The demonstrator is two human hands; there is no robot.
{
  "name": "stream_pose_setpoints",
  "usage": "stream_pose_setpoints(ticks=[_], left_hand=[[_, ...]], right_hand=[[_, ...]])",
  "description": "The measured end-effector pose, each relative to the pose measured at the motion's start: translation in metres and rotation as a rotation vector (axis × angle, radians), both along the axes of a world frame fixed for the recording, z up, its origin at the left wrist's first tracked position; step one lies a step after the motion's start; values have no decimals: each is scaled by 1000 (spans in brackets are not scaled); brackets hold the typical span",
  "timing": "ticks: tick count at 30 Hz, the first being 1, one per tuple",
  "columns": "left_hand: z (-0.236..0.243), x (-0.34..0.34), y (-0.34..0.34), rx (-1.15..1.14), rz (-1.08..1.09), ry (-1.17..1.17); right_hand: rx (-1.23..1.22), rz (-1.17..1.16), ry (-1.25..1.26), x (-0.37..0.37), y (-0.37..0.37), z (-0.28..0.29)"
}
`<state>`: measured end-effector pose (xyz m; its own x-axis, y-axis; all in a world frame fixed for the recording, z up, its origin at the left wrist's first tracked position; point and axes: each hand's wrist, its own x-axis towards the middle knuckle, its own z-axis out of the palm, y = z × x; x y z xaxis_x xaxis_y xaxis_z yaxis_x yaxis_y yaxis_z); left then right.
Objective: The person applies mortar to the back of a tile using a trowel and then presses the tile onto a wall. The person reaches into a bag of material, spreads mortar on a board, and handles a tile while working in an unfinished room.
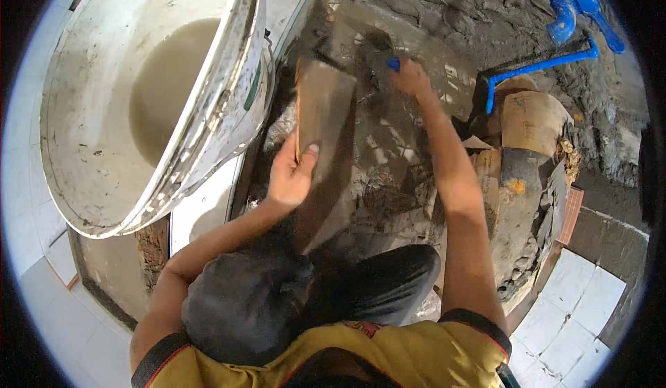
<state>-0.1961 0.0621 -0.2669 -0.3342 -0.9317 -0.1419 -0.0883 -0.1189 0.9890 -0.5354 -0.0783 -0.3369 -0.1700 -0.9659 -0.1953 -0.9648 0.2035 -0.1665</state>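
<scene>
Knees (250, 312): dark-clothed, lower centre of the frame; best held apart, as a steady base that leaves both arms free to reach forward.
Left hand (288, 176): centre of the frame, fingers closed around the left edge of the board (326, 110), thumb on its face; a firm pinch, with the thumb near the edge, should stop it twisting while leaving most of the face free.
Board's place and look: centre of the frame, right of the bucket (239, 104); flat, roughly rectangular, dull tan-brown, a warmer orange tint along its left edge. The face is slightly blurred, so whether anything coats it, I cannot tell.
Right hand (414, 79): upper centre, fingers wrapped on the blue-handled tool (393, 63); short, low strokes from a loose wrist would probably serve better than a stiff arm.
Tool's working end: dark and smeared by blur, its shape unclear; it looks apart from the board, and the two are best worked without knocking.
Ground (388, 135): grey, wet-looking and patchy below the tool; light, even pressure seems wise.
Blue pipe (541, 67): upper right, just beyond the right forearm; wide sweeps that way risk striking it.
Grey mortar (444, 0): upper edge, thick and ridged.
</scene>
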Motion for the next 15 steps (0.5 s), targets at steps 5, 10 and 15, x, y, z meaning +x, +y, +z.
stream_pose_setpoints(ticks=[5,10,15], left_hand=[[-34,10,34,464,144,389],[-37,28,47,708,132,454],[-45,26,62,879,91,479]], right_hand=[[-22,118,148,-1,-79,-47],[59,319,149,6,-69,-47],[162,325,113,-10,-20,-7]])
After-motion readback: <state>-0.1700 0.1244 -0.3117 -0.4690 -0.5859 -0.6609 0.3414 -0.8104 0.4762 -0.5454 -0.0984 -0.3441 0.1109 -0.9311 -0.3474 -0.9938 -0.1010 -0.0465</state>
